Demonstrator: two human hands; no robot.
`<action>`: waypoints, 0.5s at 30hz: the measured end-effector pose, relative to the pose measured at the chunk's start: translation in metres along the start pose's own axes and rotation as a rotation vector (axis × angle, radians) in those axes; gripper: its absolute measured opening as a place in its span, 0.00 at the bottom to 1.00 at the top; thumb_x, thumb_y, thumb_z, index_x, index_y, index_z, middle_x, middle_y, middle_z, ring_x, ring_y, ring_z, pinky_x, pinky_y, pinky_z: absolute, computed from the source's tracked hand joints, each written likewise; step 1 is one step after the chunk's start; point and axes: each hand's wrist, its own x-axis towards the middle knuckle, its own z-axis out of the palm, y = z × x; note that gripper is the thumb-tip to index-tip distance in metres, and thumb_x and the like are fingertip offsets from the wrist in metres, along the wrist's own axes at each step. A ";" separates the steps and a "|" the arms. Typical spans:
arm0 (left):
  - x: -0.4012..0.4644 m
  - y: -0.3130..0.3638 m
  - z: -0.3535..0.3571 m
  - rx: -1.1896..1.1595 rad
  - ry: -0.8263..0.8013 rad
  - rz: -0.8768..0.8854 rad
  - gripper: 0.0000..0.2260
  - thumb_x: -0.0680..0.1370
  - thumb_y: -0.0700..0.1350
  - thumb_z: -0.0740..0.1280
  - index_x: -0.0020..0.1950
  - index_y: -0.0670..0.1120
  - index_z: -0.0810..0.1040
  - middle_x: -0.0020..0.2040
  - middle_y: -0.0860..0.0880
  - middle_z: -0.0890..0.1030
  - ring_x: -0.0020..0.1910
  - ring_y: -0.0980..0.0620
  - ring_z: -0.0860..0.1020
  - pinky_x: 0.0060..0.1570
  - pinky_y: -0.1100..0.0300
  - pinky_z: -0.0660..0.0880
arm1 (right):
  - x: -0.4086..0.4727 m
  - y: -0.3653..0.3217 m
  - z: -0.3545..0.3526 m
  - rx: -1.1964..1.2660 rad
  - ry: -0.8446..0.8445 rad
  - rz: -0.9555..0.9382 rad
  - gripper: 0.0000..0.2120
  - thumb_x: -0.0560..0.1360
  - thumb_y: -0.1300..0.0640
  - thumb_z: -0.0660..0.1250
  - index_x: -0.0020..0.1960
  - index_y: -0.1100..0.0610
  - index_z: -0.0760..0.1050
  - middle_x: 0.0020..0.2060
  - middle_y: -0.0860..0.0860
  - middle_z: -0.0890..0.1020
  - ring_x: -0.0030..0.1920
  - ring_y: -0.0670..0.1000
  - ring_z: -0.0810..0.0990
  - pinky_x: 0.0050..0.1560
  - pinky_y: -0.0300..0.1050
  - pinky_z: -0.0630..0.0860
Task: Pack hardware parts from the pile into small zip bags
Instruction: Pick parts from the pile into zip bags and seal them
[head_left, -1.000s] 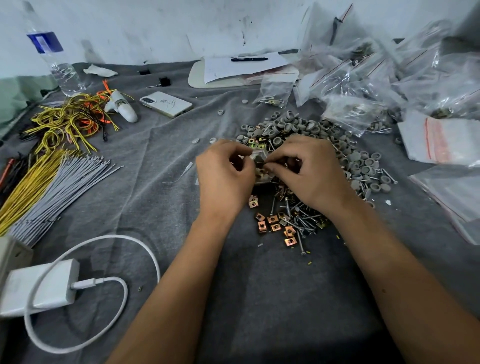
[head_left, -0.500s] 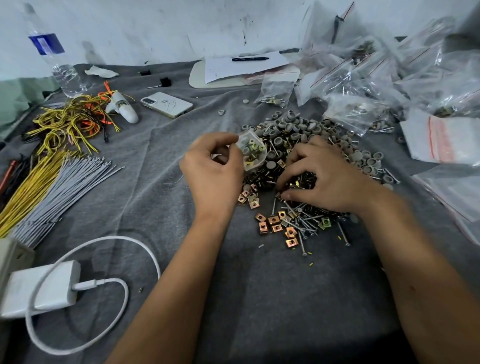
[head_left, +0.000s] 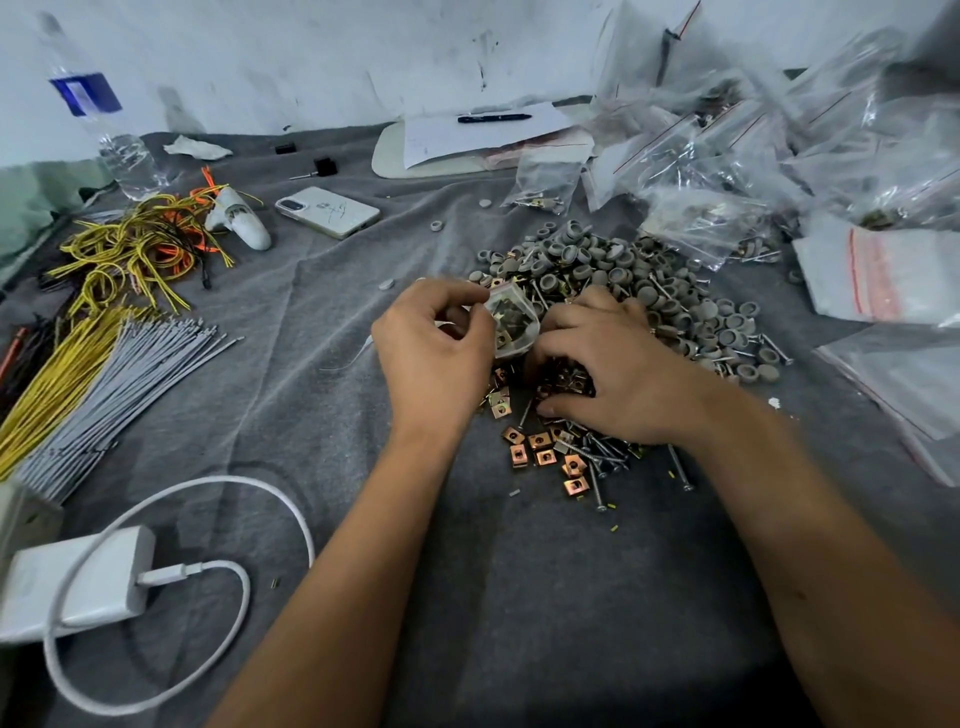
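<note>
A phone (head_left: 328, 211) is lying face down on the grey cloth (head_left: 311, 322). Left of the phone, tangled yellow wires (head_left: 130, 254) are sprawling, with a water bottle (head_left: 104, 130) standing behind them. Far nearer than the phone, a white charger (head_left: 78, 582) is sitting with its cable (head_left: 218, 488) looping around. Right of the phone and farther back, a pen (head_left: 493, 118) is resting on paper (head_left: 483, 136).

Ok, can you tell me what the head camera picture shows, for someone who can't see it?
A person's left hand holds a small zip bag of clip nuts while the right hand digs into a pile of hardware parts on a grey cloth. Wire bundles, a phone and filled bags lie around.
</note>
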 end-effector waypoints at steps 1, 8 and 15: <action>0.000 0.000 0.000 0.000 0.002 -0.003 0.09 0.73 0.37 0.70 0.47 0.47 0.88 0.42 0.54 0.85 0.43 0.56 0.83 0.46 0.65 0.77 | 0.000 0.001 -0.001 -0.016 -0.012 0.021 0.15 0.74 0.41 0.74 0.59 0.43 0.80 0.59 0.42 0.71 0.66 0.50 0.62 0.66 0.56 0.59; -0.001 0.001 0.001 0.008 -0.001 -0.019 0.09 0.73 0.37 0.70 0.48 0.46 0.88 0.41 0.53 0.85 0.41 0.58 0.82 0.45 0.65 0.77 | 0.001 -0.002 0.003 0.055 -0.012 -0.002 0.07 0.75 0.45 0.74 0.45 0.40 0.76 0.50 0.41 0.69 0.59 0.47 0.62 0.64 0.54 0.57; 0.000 0.001 0.000 0.004 -0.006 -0.039 0.09 0.73 0.39 0.69 0.48 0.46 0.88 0.41 0.53 0.85 0.41 0.58 0.82 0.46 0.63 0.78 | 0.001 0.002 0.004 -0.017 0.000 0.062 0.10 0.74 0.40 0.73 0.51 0.43 0.81 0.54 0.43 0.72 0.61 0.50 0.63 0.66 0.57 0.59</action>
